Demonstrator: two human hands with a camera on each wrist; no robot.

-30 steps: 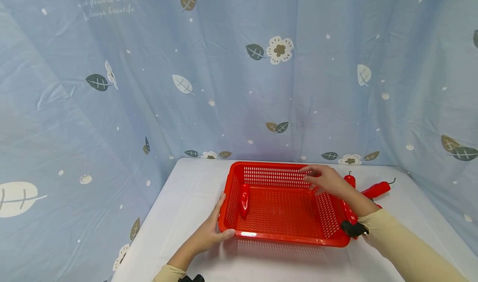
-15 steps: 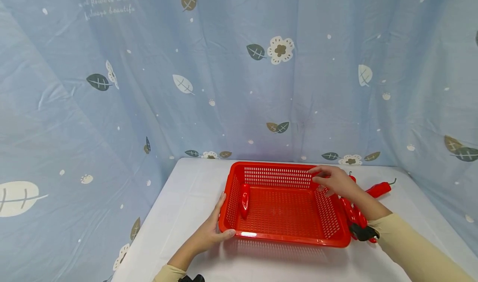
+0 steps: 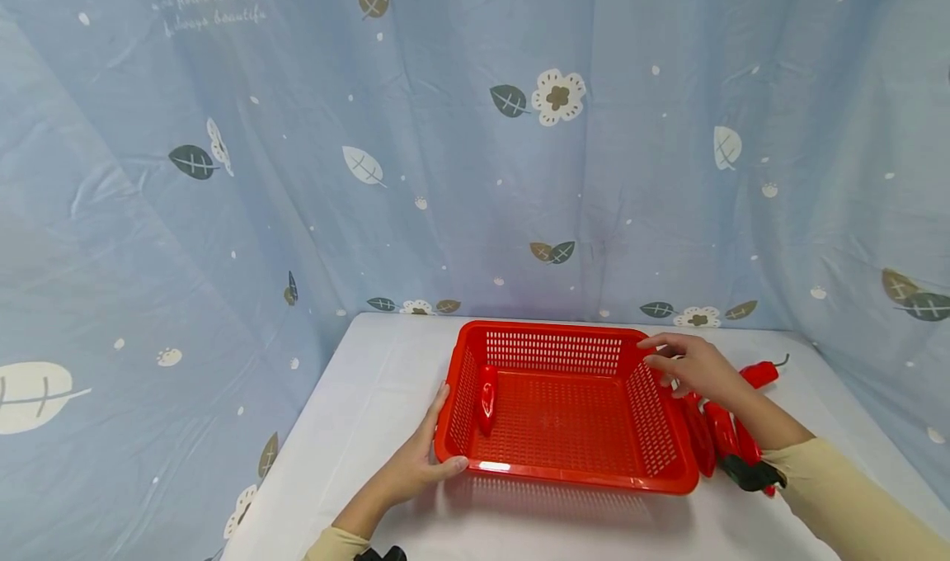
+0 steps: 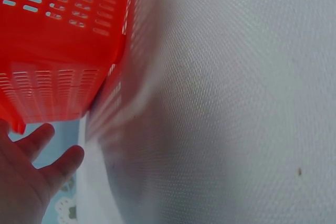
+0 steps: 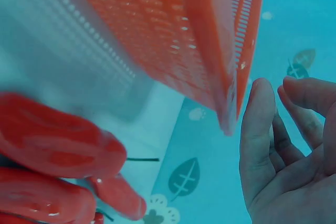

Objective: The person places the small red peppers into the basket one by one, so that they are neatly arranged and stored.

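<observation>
A shallow red plastic basket (image 3: 552,417) with slotted walls stands on the white table. One red pepper (image 3: 486,400) lies inside it, along the left wall. My left hand (image 3: 406,466) rests on the near left corner, thumb on the front rim and fingers along the outer left side. In the left wrist view, fingers (image 4: 64,169) of that hand extend straight past the basket. My right hand (image 3: 701,371) hovers by the far right corner, its fingers loosely bent with nothing between them. Several red peppers (image 5: 58,137) lie to the basket's right, partly hidden by my right arm.
Another red pepper (image 3: 760,373) with a green stem lies farther back on the right. The white table (image 3: 356,388) ends at a blue patterned curtain (image 3: 460,173) behind and at the sides. Black straps (image 3: 750,472) circle my wrists.
My right hand has drawn back rightward from over the basket's far right part to beside its corner, uncovering more of the peppers. My left hand and the basket have stayed put.
</observation>
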